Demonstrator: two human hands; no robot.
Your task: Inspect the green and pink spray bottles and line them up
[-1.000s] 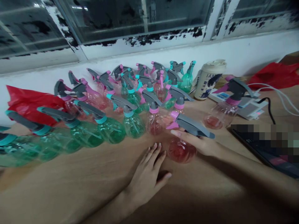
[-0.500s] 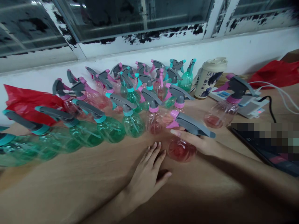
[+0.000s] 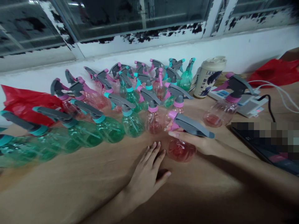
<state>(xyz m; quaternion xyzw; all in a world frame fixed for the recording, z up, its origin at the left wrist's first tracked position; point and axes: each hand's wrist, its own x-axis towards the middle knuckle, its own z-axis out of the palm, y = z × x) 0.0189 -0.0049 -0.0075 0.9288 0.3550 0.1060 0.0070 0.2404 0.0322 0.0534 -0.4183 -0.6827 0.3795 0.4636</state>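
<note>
My right hand (image 3: 198,143) is wrapped round the neck of a pink spray bottle (image 3: 181,149) with a grey trigger head (image 3: 190,124), standing on the wooden table (image 3: 70,186). My left hand (image 3: 147,177) lies flat on the table just left of that bottle, fingers stretched out, fingertips close to its base. Behind them stand several green spray bottles (image 3: 109,129) and pink spray bottles (image 3: 153,121) in rows reaching back to the wall.
Another pink spray bottle (image 3: 220,112) stands alone at the right, by a white power strip (image 3: 249,107) with cables. A lidded paper cup (image 3: 209,76) sits near the wall. Red plastic bags lie at the left (image 3: 25,102) and right (image 3: 275,71). A dark flat device (image 3: 268,149) lies right.
None of the bottles or hands has visibly shifted; only the view has drifted slightly.
</note>
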